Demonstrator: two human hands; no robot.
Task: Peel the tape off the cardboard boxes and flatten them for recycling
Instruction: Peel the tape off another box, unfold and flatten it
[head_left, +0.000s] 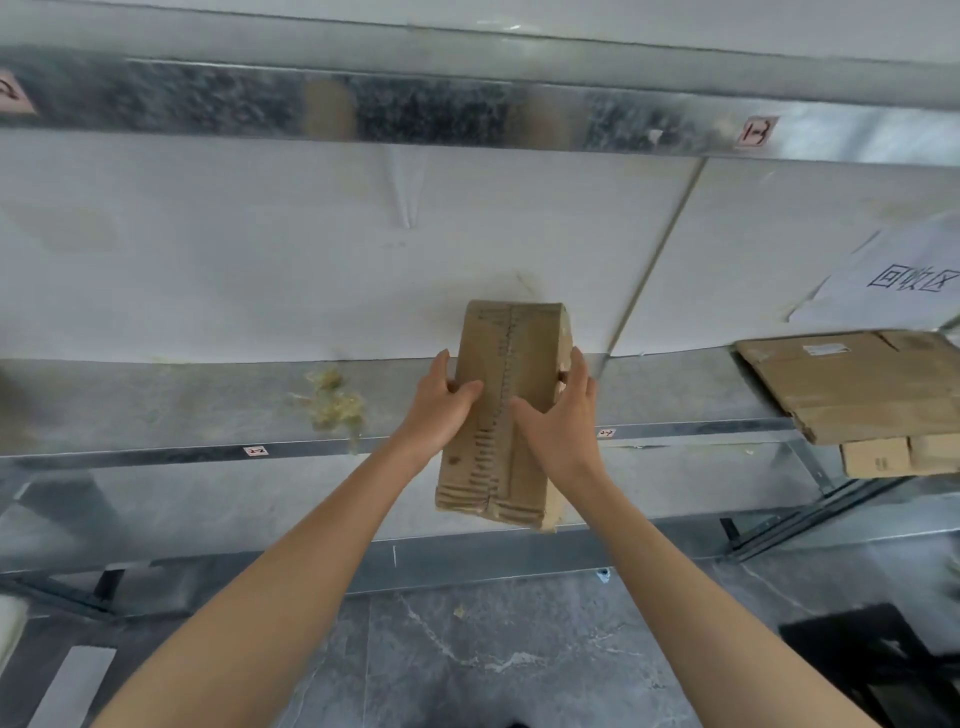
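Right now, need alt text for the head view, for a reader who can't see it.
A left hand and a right hand grip a narrow cardboard box by its sides, in front of a metal shelf. On the shelf at right, flattened cardboard lies below a paper sign; a yellowish clump sits further left.

Brown cardboard box (506, 410) with dark dashed centre line; grey marbled floor (498, 654); silvery speckled shelf (171, 410)
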